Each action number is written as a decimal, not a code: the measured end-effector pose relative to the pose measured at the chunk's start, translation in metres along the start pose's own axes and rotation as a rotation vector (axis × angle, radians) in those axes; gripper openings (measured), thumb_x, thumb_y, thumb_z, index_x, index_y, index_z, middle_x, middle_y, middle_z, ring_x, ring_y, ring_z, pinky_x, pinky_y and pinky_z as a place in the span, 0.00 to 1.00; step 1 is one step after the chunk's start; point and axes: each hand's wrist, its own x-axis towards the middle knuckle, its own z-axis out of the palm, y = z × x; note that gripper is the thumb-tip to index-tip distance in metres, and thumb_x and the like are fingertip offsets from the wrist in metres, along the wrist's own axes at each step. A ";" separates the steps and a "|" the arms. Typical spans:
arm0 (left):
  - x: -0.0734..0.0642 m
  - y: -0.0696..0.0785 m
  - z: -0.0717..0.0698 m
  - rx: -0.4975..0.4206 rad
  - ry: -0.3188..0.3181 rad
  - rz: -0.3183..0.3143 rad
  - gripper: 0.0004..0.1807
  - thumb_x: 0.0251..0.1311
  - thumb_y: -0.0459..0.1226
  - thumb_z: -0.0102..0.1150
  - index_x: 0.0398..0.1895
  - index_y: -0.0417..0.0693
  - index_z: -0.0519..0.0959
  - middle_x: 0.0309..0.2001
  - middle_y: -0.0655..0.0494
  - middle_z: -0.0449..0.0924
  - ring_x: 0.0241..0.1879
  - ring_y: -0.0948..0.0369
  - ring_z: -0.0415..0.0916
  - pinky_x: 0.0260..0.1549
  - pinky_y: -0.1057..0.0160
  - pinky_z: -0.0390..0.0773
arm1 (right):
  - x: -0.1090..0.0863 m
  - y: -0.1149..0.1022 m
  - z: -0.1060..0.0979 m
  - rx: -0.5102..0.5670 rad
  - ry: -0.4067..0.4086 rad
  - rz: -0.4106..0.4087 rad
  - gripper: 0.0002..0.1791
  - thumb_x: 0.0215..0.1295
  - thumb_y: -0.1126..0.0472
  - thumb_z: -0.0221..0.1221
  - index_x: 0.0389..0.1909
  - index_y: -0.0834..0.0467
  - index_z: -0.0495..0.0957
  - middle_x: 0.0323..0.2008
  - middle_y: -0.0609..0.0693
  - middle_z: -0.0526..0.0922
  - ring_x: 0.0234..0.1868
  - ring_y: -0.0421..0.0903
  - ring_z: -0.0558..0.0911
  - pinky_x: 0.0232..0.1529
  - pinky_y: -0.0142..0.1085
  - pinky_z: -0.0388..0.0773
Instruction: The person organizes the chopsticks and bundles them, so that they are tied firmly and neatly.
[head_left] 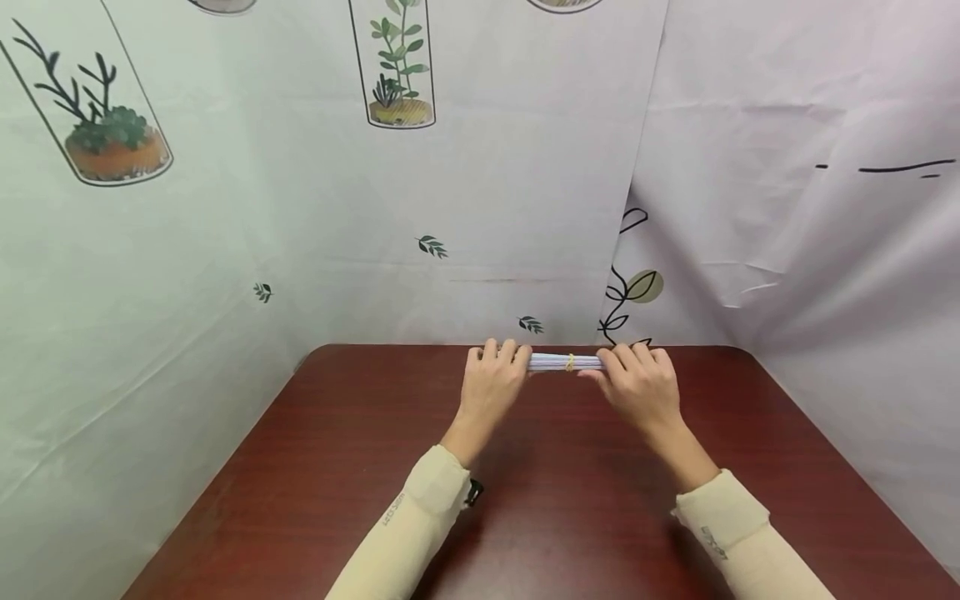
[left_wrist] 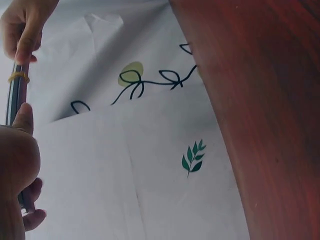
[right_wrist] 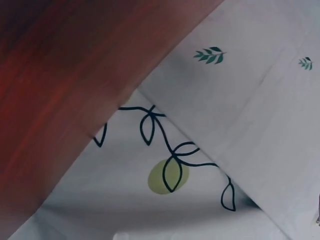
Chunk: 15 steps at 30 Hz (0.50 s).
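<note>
A slim, pale bundle (head_left: pixel 547 362) with lengthwise lines is held level between both hands near the table's far edge. A yellow rubber band (head_left: pixel 570 362) circles it right of its visible middle. My left hand (head_left: pixel 495 379) grips the left end, and my right hand (head_left: pixel 639 379) grips the right end. In the left wrist view the bundle (left_wrist: pixel 16 95) runs along the left edge, with the left hand (left_wrist: pixel 17 157) around its lower part and the right hand (left_wrist: pixel 25 30) at the top. Both ends are largely covered by fingers. The right wrist view does not show the bundle.
A dark red-brown table (head_left: pixel 555 500) spreads beneath the forearms. Behind it and at both sides hangs a pale cloth (head_left: pixel 487 192) printed with plants and leaves. A small black object (head_left: pixel 474 492) sits at the left sleeve's cuff.
</note>
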 end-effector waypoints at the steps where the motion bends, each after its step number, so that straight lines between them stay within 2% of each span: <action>1: 0.000 0.000 0.000 0.004 0.002 0.002 0.09 0.64 0.45 0.59 0.31 0.50 0.77 0.28 0.56 0.74 0.27 0.56 0.70 0.26 0.59 0.71 | -0.001 0.000 0.000 -0.005 0.010 0.001 0.27 0.67 0.39 0.54 0.30 0.62 0.77 0.23 0.55 0.75 0.22 0.57 0.71 0.23 0.48 0.64; 4: 0.000 0.002 0.001 0.011 0.003 0.017 0.10 0.69 0.38 0.48 0.30 0.49 0.76 0.27 0.55 0.72 0.25 0.56 0.67 0.22 0.61 0.66 | -0.003 0.002 0.001 -0.019 0.027 0.001 0.27 0.67 0.39 0.53 0.30 0.62 0.78 0.24 0.55 0.75 0.22 0.57 0.71 0.24 0.48 0.64; 6: 0.000 0.002 0.001 -0.004 -0.002 0.021 0.10 0.69 0.37 0.47 0.31 0.48 0.76 0.28 0.55 0.73 0.26 0.55 0.68 0.22 0.61 0.67 | -0.003 0.002 0.001 -0.023 0.036 0.004 0.27 0.67 0.39 0.53 0.31 0.62 0.78 0.24 0.55 0.76 0.22 0.58 0.71 0.24 0.48 0.64; 10: -0.001 -0.002 -0.001 -0.073 -0.012 0.038 0.04 0.64 0.38 0.58 0.37 0.48 0.79 0.31 0.55 0.76 0.28 0.55 0.70 0.23 0.61 0.71 | -0.003 0.003 0.000 -0.018 0.049 0.009 0.27 0.67 0.39 0.53 0.31 0.61 0.79 0.25 0.55 0.76 0.23 0.57 0.72 0.24 0.48 0.64; 15: -0.001 -0.014 -0.003 -0.243 -0.002 0.097 0.16 0.53 0.42 0.73 0.41 0.47 0.82 0.34 0.56 0.81 0.30 0.56 0.74 0.28 0.63 0.77 | -0.004 0.003 -0.001 0.010 0.053 0.010 0.27 0.66 0.39 0.56 0.32 0.61 0.81 0.26 0.54 0.79 0.24 0.57 0.74 0.25 0.48 0.66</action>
